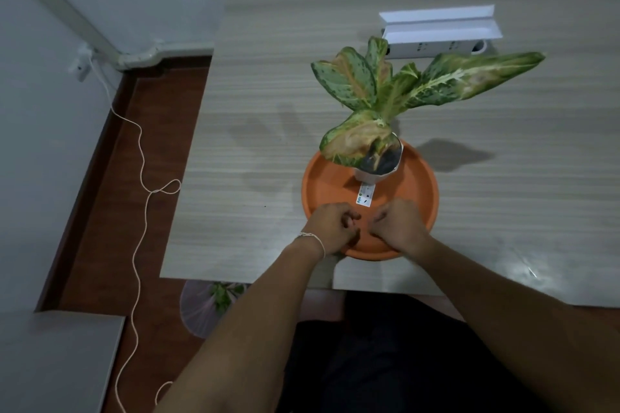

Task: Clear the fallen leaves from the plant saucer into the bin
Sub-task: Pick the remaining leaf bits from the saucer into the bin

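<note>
An orange plant saucer (416, 191) sits on the table near its front edge. In its far half stands a small white pot (379, 174) with a green and yellow leafy plant (385, 90). My left hand (332, 228) and my right hand (399, 225) hover over the saucer's near part, side by side, both with fingers curled in. Nothing shows between the fingers. No loose leaves are visible on the bare orange surface. On the floor under the table's front left edge stands the bin (208, 305), lined with a thin bag and holding green leaves.
A white label (365, 194) lies on the saucer before the pot. A white power strip (436, 49) and folded white card (439, 23) lie at the table's back. A thin white cord (137, 211) trails over the brown floor on the left. A grey cabinet top (57, 362) stands bottom left.
</note>
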`<state>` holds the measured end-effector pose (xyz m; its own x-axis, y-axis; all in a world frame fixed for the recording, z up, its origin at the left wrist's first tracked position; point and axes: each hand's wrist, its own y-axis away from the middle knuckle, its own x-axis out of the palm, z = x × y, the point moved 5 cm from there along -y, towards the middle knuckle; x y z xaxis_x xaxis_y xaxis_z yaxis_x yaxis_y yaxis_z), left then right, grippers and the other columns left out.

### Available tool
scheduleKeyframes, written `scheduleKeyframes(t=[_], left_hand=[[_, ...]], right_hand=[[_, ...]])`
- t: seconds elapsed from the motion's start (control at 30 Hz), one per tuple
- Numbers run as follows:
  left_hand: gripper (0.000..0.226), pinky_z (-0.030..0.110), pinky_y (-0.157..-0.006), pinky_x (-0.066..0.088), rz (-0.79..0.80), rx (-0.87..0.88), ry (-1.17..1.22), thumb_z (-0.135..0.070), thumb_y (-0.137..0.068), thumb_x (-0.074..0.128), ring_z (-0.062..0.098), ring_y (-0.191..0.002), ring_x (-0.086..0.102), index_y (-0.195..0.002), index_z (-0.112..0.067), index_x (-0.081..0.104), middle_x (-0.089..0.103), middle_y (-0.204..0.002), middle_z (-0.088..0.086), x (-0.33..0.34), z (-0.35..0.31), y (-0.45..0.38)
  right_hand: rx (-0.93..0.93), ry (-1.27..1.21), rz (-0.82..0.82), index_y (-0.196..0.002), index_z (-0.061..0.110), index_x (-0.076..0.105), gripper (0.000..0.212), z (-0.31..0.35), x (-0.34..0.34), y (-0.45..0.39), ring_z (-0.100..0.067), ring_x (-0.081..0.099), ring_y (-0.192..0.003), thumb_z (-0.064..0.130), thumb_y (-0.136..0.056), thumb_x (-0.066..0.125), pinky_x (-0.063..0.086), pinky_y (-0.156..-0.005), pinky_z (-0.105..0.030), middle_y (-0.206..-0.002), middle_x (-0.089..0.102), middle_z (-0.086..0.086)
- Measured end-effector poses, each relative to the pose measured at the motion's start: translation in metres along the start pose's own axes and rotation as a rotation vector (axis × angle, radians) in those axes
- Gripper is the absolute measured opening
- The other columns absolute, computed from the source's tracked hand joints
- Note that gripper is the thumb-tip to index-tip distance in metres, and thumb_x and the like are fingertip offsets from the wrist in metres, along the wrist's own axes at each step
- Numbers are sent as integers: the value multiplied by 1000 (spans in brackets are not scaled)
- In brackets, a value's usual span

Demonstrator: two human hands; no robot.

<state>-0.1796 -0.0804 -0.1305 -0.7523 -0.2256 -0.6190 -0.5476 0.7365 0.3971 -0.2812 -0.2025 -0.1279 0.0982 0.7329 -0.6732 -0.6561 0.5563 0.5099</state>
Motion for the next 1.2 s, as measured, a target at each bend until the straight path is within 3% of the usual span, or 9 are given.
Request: scheduleKeyframes(t=[0.1,0.27,0.43,0.57,0.63,0.8,0.97,1.03,1.2], left_hand=[[15,11,-70,52,-203,-88,300,-9,-83,62,-7,-71,67,-92,-13,74,72,-80,-7,-26,10,4],[16,33,-79,60,-412,-231,644,-11,-77,75,21,-76,71,-80,-26,75,73,-77,4,-63,53,30],[17,23,-71,59,-553,-350,770,-7,-78,75,13,-68,69,-96,-6,75,73,-76,5,-93,116,82],[22,35,-75,61,-687,-440,797,-7,-79,74,18,-70,69,-100,0,74,73,-78,11,-124,176,136],[19,30,-71,61,-770,-480,803,-6,-80,73,17,-69,68,-98,1,74,72,-76,10,-139,207,167],[15,13,-56,53,-915,-614,839,-5,-80,72,2,-55,63,-94,0,75,71,-68,1,-162,282,246],[13,39,-72,58,-984,-741,914,-6,-77,71,21,-64,65,-79,-19,74,72,-68,12,-167,353,301],[10,41,-74,57,-979,-753,945,-8,-77,72,23,-67,66,-85,-12,76,71,-70,12,-169,382,312],[11,57,-86,57,-1001,-832,1079,-29,-68,71,38,-89,72,-75,-24,78,77,-88,15,-144,475,316]], right_hand=[[113,-247,-76,-65,12,80,2,-16,-21,-3,-14,70,-57,10,-65,81,58,-63,-28,-59,75,-3],[172,-400,-48,-67,11,79,5,5,-6,3,-13,65,-48,7,-71,77,51,-54,-24,-61,75,-13],[-71,-228,-49,-77,14,81,6,82,43,11,-6,64,-61,12,-73,76,48,-62,-16,-69,75,2],[-336,-148,-34,-84,16,82,13,161,84,24,-13,69,-68,10,-75,74,48,-63,-14,-77,76,2],[-520,-85,-58,-85,12,83,13,209,104,32,-13,67,-70,6,-75,76,45,-64,-4,-80,76,-2],[-695,-79,90,-88,11,83,13,307,192,61,-14,73,-74,8,-77,78,61,-78,-31,-85,81,-5],[-800,122,333,-95,14,82,14,372,309,83,-1,65,-80,15,-85,73,48,-81,-14,-96,81,-1],[-774,174,402,-95,13,82,14,382,350,82,-1,63,-78,16,-86,72,50,-80,-16,-94,80,0],[-678,307,522,-80,6,80,15,377,429,61,-3,58,-58,8,-84,66,52,-69,-27,-62,66,8]])
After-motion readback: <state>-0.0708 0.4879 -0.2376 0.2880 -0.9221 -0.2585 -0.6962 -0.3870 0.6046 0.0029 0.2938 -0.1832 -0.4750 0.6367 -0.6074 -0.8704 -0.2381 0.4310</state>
